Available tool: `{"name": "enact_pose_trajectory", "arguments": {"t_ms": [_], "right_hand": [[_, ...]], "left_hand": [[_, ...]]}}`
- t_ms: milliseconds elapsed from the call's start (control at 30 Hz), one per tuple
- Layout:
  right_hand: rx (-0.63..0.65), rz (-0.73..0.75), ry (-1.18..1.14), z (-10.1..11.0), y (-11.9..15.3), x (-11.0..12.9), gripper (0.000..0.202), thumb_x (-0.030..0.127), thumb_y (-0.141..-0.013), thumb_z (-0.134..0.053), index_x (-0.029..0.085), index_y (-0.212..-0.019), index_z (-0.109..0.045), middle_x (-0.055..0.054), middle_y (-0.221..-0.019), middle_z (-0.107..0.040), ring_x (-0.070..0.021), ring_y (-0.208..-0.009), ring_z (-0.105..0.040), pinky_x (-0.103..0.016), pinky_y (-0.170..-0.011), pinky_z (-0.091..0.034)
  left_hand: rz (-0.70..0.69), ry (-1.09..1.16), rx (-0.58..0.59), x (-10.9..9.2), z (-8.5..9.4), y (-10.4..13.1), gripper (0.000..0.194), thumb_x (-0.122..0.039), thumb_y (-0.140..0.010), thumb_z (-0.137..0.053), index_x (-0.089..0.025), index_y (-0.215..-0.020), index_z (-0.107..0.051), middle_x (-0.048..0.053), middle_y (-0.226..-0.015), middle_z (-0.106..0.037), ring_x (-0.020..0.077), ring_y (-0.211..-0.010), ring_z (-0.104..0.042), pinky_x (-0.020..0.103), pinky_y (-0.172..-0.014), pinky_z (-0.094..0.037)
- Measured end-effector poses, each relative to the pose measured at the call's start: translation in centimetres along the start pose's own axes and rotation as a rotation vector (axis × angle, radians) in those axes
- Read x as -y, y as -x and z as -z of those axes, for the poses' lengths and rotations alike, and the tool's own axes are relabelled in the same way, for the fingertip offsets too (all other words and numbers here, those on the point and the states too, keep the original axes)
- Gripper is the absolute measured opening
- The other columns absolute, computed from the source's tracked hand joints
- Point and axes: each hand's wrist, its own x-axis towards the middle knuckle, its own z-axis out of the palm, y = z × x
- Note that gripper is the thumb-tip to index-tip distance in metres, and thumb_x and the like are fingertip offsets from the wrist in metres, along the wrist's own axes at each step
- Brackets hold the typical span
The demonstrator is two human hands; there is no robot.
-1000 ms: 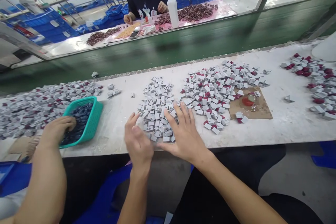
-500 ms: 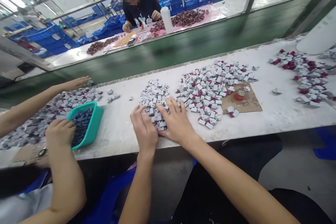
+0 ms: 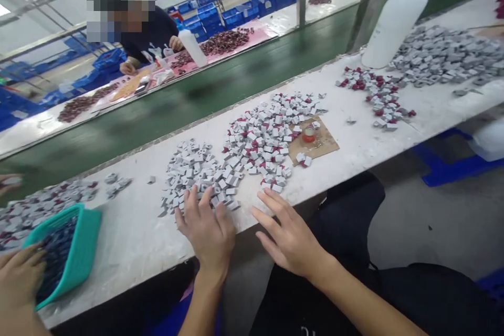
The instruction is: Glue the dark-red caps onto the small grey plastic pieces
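Pictured with left hand (image 3: 208, 228) at the near edge of a pile of small grey pieces (image 3: 192, 165) on a white surface (image 3: 132, 223), with fingers spread apart; to its right, with right hand (image 3: 293, 241) by the surface's front edge, with fingers also apart, near a second pile (image 3: 260, 136) flecked with dark red; seen at left, with a co-worker's hand (image 3: 19, 275) over a teal basket (image 3: 87, 247) of dark pieces (image 3: 59, 254).

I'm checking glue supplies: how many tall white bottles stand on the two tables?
2: one bottle at the right of the near table, another across the green belt on the pink sheet. More may be hidden.
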Motion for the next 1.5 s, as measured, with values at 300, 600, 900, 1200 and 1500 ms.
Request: {"name": "enact_pose_trajectory", "arguments": {"t_ms": [300,600,900,1200,1500], "right_hand": [[-0.264,-0.306,0.041,7.4,12.1,0.3,0.044,0.004,-0.107,-0.064,0.018,-0.147,-0.074,-0.018,-0.141,-0.08,-0.0334,-0.144,-0.075,-0.052,-0.114,-0.07],[-0.387,-0.666,0.145,8.1,19.6,-3.5,0.017,0.025,-0.114,-0.068,0.028,-0.124,-0.082,-0.006,-0.115,-0.083,-0.0263,-0.104,-0.082,-0.041,-0.09,-0.069],[-0.367,-0.747,-0.009,7.3,20.5,-4.7,0.017,0.03,-0.113,-0.069,0.031,-0.113,-0.086,-0.002,-0.106,-0.087,-0.0249,-0.097,-0.085,-0.037,-0.087,-0.07],[-0.399,-0.817,-0.094,7.9,21.1,-4.7,0.017,0.031,-0.109,-0.072,0.031,-0.108,-0.089,-0.003,-0.1,-0.089,-0.0256,-0.092,-0.086,-0.035,-0.079,-0.07],[-0.501,-0.833,-0.16,8.3,20.1,-5.0,0.015,0.028,-0.107,-0.074,0.028,-0.1,-0.088,-0.005,-0.092,-0.087,-0.0253,-0.083,-0.084,-0.035,-0.076,-0.068]], "left_hand": [[-0.238,-0.053,-0.158,2.6,2.2,2.0,0.015,-0.03,-0.101,-0.064,-0.023,-0.114,-0.064,0.019,-0.131,-0.07,0.0444,-0.136,-0.065,0.072,-0.125,-0.032],[-0.13,0.004,-0.007,2.1,3.3,3.5,0.018,-0.034,-0.107,-0.074,-0.021,-0.118,-0.066,0.005,-0.106,-0.062,0.025,-0.092,-0.064,0.039,-0.082,-0.052],[-0.072,0.0,0.005,1.2,3.2,2.2,0.014,-0.031,-0.112,-0.069,-0.022,-0.121,-0.073,0.007,-0.109,-0.073,0.0272,-0.098,-0.067,0.045,-0.095,-0.049],[-0.231,0.01,0.011,0.2,3.1,3.0,0.013,-0.036,-0.111,-0.068,-0.025,-0.104,-0.07,0.008,-0.107,-0.078,0.0298,-0.106,-0.073,0.047,-0.1,-0.048],[-0.194,0.023,-0.05,-2.4,3.2,2.0,0.015,-0.032,-0.095,-0.078,-0.025,-0.101,-0.066,0.01,-0.109,-0.064,0.0397,-0.12,-0.065,0.066,-0.12,-0.039]]}}
